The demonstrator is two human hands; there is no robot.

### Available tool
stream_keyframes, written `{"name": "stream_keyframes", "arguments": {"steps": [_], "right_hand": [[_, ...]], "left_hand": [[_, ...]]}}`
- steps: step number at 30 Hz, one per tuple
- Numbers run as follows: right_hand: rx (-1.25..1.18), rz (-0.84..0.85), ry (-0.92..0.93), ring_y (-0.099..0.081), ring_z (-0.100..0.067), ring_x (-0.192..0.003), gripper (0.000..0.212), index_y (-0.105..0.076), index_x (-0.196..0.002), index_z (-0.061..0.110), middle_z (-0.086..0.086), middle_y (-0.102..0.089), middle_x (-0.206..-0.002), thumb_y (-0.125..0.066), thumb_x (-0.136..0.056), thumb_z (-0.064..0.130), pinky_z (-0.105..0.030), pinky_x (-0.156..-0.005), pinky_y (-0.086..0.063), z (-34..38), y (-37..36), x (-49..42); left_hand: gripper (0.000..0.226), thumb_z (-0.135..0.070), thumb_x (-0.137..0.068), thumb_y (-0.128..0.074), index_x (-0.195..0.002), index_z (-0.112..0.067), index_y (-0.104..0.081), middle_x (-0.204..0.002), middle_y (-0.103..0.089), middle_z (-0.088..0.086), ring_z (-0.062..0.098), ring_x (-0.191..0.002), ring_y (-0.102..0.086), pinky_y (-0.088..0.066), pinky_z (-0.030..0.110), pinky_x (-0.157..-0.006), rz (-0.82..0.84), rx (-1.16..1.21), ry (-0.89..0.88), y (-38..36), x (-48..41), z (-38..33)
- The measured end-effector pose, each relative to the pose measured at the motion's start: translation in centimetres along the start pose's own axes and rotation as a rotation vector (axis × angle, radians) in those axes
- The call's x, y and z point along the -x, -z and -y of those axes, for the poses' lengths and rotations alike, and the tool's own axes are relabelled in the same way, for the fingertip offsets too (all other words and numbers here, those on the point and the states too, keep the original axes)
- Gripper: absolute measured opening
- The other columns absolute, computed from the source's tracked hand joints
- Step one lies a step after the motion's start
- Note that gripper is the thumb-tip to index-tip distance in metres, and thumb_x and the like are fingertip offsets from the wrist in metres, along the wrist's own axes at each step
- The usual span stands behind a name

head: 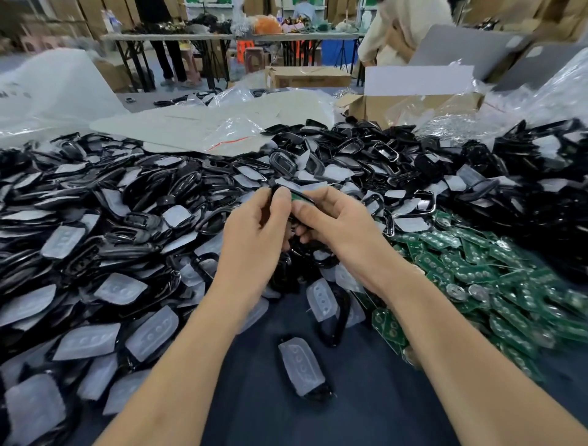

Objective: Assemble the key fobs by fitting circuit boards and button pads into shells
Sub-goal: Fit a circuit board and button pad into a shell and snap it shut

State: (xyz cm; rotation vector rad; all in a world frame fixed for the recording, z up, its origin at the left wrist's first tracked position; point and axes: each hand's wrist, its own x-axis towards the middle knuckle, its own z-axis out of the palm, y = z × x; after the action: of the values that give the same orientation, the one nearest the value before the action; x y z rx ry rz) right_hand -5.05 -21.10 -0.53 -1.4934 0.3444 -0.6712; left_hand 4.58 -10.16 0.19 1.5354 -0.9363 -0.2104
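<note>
Right now we seem to be seating a green circuit board [297, 196] into a black shell [280, 191], both hands, left [254, 235] and right [337, 219], pinching it above the heaped surface [359, 382]; next we must press it flush.

No text, label, brand or number can be read anywhere in this view. Green signs [208, 2] high on the back wall show only blurred white marks. Dark printed marks on the clear plastic bag [19, 92] at the far left are smeared beyond reading. The heap of green circuit boards [477, 270] on the right carries pale markings too small to make out. The cardboard box [307, 78] at the back of the table shows no legible print.
</note>
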Motion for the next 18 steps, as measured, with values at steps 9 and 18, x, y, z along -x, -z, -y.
{"name": "stream_keyframes", "arguments": {"steps": [9, 18], "right_hand": [[-0.085, -0.254, -0.015, -0.067, -0.009, -0.065, 0.013, -0.059, -0.11, 0.013, 0.001, -0.069, -0.087, -0.066, -0.099, 0.018, -0.023, -0.062, -0.055, 1.6, 0.3, 1.1], [-0.023, -0.293, -0.038, -0.066, -0.01, -0.063, 0.009, -0.058, -0.106, 0.019, -0.001, -0.075, -0.087, -0.064, -0.1, 0.021, -0.024, -0.061, -0.056, 3.2, 0.6, 5.4]], "left_hand": [[0.013, -0.05, -0.099, -0.05, -0.097, -0.041, -0.06, -0.072, -0.066, -0.017, -0.003, -0.055, -0.058, -0.046, 0.021, -0.055, 0.583, -0.527, -0.032, 4.5, 1.0, -1.7], [0.035, -0.046, -0.099, -0.059, -0.133, -0.045, -0.055, -0.114, -0.046, -0.009, -0.001, -0.092, -0.049, -0.036, 0.02, -0.079, 1.072, -0.828, -0.029, 5.3, 4.3, -4.6]]}}
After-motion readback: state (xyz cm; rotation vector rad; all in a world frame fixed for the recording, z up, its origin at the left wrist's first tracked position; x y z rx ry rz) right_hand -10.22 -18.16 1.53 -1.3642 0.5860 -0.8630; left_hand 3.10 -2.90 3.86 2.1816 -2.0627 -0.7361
